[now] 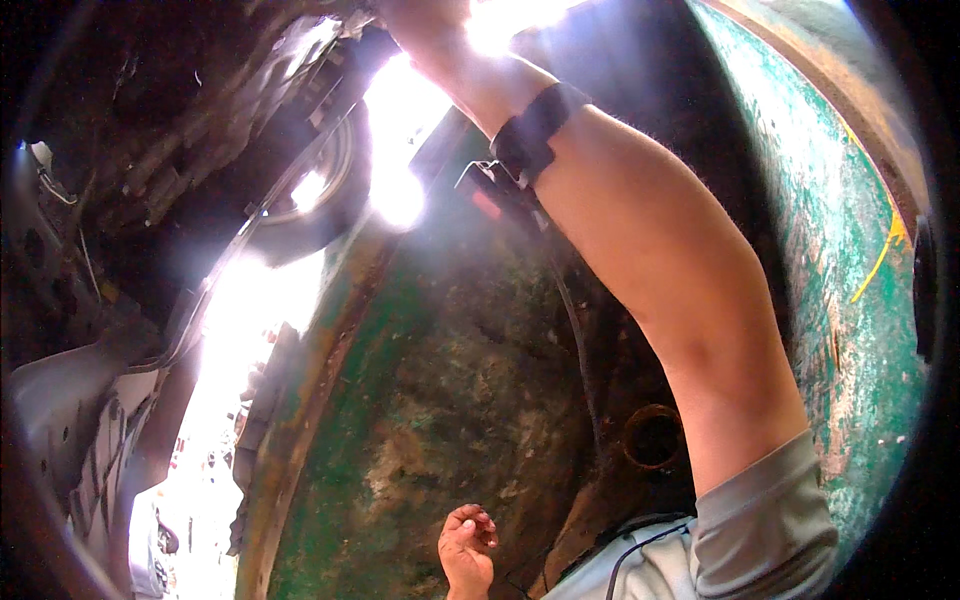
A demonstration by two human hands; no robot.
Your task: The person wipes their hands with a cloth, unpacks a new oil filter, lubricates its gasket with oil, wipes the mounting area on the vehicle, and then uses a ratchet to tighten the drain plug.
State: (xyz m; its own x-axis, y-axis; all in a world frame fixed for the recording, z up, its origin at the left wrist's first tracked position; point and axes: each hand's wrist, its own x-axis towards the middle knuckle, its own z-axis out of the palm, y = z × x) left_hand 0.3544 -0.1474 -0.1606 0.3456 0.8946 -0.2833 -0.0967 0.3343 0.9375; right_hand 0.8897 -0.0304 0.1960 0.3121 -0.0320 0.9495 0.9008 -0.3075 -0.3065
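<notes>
Head view, near: my left hand [467, 545] hangs low at centre, fingers [478, 520] loosely curled, holding nothing, in front of a worn green wall [440, 400]. Right of it sits a rusty ring hole [652, 436]. Farther up, a black wristband [535, 132] wraps my right forearm. My right hand [425, 25] reaches up into glare; I cannot tell its grip. Far left hangs a dark wheel [315, 190].

My right arm [650, 260] stretches up past the black wristband [535, 130], its hand [425, 25] washed out by glare above it. My left hand [467, 550] hangs far below the wristband, fingers loosely curled, empty.
</notes>
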